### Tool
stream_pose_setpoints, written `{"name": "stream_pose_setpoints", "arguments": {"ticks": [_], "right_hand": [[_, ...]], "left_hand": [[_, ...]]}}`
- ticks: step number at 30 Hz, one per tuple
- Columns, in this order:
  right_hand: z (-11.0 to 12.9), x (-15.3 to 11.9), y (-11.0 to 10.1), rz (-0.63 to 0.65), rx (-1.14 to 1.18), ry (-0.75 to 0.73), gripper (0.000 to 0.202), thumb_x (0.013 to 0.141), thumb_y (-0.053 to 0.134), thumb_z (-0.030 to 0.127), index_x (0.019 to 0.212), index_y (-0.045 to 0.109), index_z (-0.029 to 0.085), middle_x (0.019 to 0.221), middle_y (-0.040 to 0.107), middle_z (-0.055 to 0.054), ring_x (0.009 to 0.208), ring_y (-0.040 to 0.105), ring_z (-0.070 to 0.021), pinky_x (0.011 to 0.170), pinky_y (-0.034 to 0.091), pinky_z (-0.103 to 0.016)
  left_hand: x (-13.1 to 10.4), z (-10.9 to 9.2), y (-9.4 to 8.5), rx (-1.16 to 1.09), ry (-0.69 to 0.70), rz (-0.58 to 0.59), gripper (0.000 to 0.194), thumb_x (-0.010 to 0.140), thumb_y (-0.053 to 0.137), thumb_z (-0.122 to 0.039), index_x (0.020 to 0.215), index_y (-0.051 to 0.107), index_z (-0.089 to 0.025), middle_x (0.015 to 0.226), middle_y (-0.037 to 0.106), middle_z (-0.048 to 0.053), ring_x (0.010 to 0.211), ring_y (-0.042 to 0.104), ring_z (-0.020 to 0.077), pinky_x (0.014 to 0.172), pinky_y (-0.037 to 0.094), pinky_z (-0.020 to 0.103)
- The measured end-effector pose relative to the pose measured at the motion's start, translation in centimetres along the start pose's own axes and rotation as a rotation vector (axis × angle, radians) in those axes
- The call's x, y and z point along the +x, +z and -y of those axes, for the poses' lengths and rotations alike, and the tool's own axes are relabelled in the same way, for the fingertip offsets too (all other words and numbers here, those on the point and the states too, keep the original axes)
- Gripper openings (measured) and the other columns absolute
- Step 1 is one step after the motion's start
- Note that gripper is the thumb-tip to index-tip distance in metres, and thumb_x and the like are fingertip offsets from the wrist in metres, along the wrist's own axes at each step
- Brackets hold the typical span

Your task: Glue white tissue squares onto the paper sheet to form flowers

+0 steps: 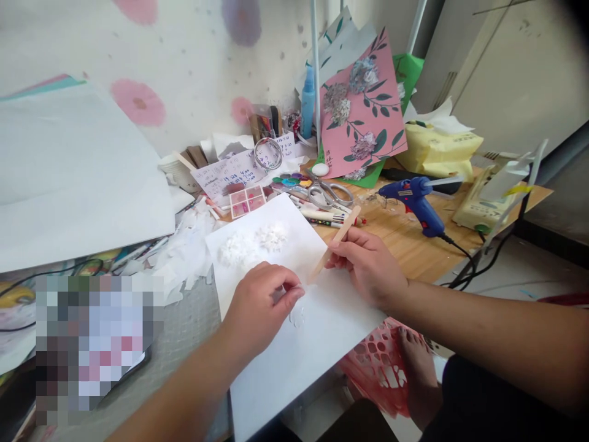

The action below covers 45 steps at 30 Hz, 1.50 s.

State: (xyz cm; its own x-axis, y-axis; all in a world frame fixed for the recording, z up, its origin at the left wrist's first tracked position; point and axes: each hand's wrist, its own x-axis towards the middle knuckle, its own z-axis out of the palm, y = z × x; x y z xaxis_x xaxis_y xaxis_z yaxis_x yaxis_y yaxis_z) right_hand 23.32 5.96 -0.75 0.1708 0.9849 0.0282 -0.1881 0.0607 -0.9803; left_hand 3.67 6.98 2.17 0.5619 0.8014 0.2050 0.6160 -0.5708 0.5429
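Below the two wrists, a large white sheet (276,380) stretches towards the person's lap. Over its middle the left hand (262,301) hangs with its back upward, fingers curled, thumb and forefinger brought close at the tips; from where I stand I cannot tell whether that grip pinches anything. Just beneath the tips a shiny smear (297,317) lies on the sheet. Opposite, the right hand (368,267), its forearm angled in from the right, pinches a flat wooden craft stick (340,235) between thumb and fingers, the stick slanting down so its lower end is at the sheet, though I can't tell if it touches. Beyond the hands, two fluffy white clusters (273,236) sit side by side on the sheet. Farther off, on the wooden surface (418,261), lie scissors (341,195) and a blue glue gun (418,199); behind, a pink card (386,126) with crumpled flowers stands propped up.
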Motion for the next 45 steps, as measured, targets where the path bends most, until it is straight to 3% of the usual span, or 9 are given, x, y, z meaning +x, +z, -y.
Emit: {"name": "stream_pose_setpoints", "arguments": {"ticks": [3, 7, 10, 15, 23, 27, 35, 41, 45], "right_hand": [[0.0, 0.0, -0.1, -0.01, 0.031, -0.008, 0.011, 0.071, 0.058, 0.026, 0.062, 0.056, 0.021, 0.054, 0.055, 0.002, 0.054, 0.049, -0.0135, 0.055, 0.039, -0.027], [0.2, 0.0, -0.2, 0.025, 0.04, -0.008, 0.011, 0.069, 0.058, 0.026, 0.059, 0.056, 0.021, 0.054, 0.055, 0.001, 0.052, 0.047, -0.0131, 0.052, 0.036, -0.027], [0.6, -0.1, 0.0, 0.092, 0.002, 0.001, 0.011, 0.068, 0.059, 0.025, 0.058, 0.057, 0.021, 0.054, 0.053, 0.003, 0.052, 0.046, -0.0127, 0.053, 0.036, -0.027], [1.4, -0.7, 0.5, 0.224, -0.123, 0.037, 0.011, 0.064, 0.064, 0.025, 0.058, 0.057, 0.019, 0.057, 0.053, 0.002, 0.055, 0.047, -0.0134, 0.055, 0.036, -0.028], [1.2, -0.6, 0.6, 0.189, -0.209, 0.016, 0.012, 0.067, 0.064, 0.029, 0.062, 0.057, 0.02, 0.059, 0.052, 0.002, 0.058, 0.047, -0.0145, 0.057, 0.036, -0.029], [1.0, -0.4, 0.5, 0.156, -0.186, 0.005, 0.013, 0.066, 0.065, 0.028, 0.059, 0.057, 0.02, 0.058, 0.054, 0.002, 0.056, 0.048, -0.0142, 0.055, 0.036, -0.028], [0.5, -0.1, -0.6, -0.06, -0.055, -0.03, 0.016, 0.073, 0.057, 0.027, 0.058, 0.053, 0.022, 0.054, 0.051, 0.002, 0.051, 0.044, -0.0129, 0.048, 0.033, -0.027], [1.3, -0.6, -0.2, 0.017, -0.11, -0.031, 0.013, 0.07, 0.06, 0.027, 0.059, 0.055, 0.022, 0.055, 0.052, 0.003, 0.053, 0.046, -0.0126, 0.052, 0.036, -0.027], [1.7, -1.0, 0.3, 0.1, -0.214, -0.03, 0.014, 0.066, 0.061, 0.028, 0.057, 0.053, 0.021, 0.057, 0.052, 0.003, 0.055, 0.046, -0.0131, 0.052, 0.035, -0.027]], "left_hand": [[0.1, 0.0, 0.3, 0.044, -0.022, -0.034, 0.01, 0.081, 0.058, -0.016, 0.073, 0.059, -0.022, 0.071, 0.06, -0.002, 0.071, 0.055, 0.0159, 0.065, 0.042, 0.03], [0.3, 0.0, 0.4, 0.177, 0.099, -0.122, 0.014, 0.084, 0.054, -0.015, 0.072, 0.058, -0.02, 0.07, 0.06, -0.001, 0.072, 0.051, 0.0175, 0.069, 0.039, 0.034], [0.3, 0.0, 0.4, 0.202, 0.141, -0.116, 0.014, 0.084, 0.055, -0.016, 0.071, 0.058, -0.02, 0.07, 0.06, 0.0, 0.072, 0.049, 0.0181, 0.069, 0.038, 0.034], [0.4, 0.1, 0.5, 0.16, 0.088, -0.071, 0.011, 0.08, 0.057, -0.012, 0.072, 0.059, -0.02, 0.071, 0.06, -0.001, 0.075, 0.05, 0.0185, 0.07, 0.037, 0.034], [0.2, 0.4, 0.1, 0.123, 0.053, 0.024, 0.011, 0.078, 0.057, -0.012, 0.073, 0.061, -0.021, 0.071, 0.062, -0.002, 0.077, 0.052, 0.0189, 0.073, 0.036, 0.035], [0.1, 0.4, -0.2, 0.14, 0.122, 0.065, 0.012, 0.08, 0.056, -0.015, 0.076, 0.063, -0.022, 0.075, 0.066, -0.003, 0.078, 0.054, 0.0188, 0.074, 0.034, 0.037], [-0.3, 0.8, -0.6, 0.162, 0.27, 0.051, 0.011, 0.085, 0.058, -0.02, 0.083, 0.068, -0.025, 0.079, 0.067, -0.003, 0.076, 0.054, 0.0165, 0.075, 0.033, 0.036], [-0.4, 0.6, -0.8, 0.297, 0.359, 0.057, 0.016, 0.083, 0.06, -0.016, 0.086, 0.07, -0.028, 0.081, 0.067, -0.002, 0.079, 0.052, 0.0193, 0.075, 0.031, 0.038], [-0.4, 0.4, -0.9, 0.32, 0.343, 0.095, 0.014, 0.086, 0.058, -0.02, 0.088, 0.07, -0.028, 0.083, 0.068, -0.003, 0.079, 0.052, 0.019, 0.074, 0.03, 0.037]]}}
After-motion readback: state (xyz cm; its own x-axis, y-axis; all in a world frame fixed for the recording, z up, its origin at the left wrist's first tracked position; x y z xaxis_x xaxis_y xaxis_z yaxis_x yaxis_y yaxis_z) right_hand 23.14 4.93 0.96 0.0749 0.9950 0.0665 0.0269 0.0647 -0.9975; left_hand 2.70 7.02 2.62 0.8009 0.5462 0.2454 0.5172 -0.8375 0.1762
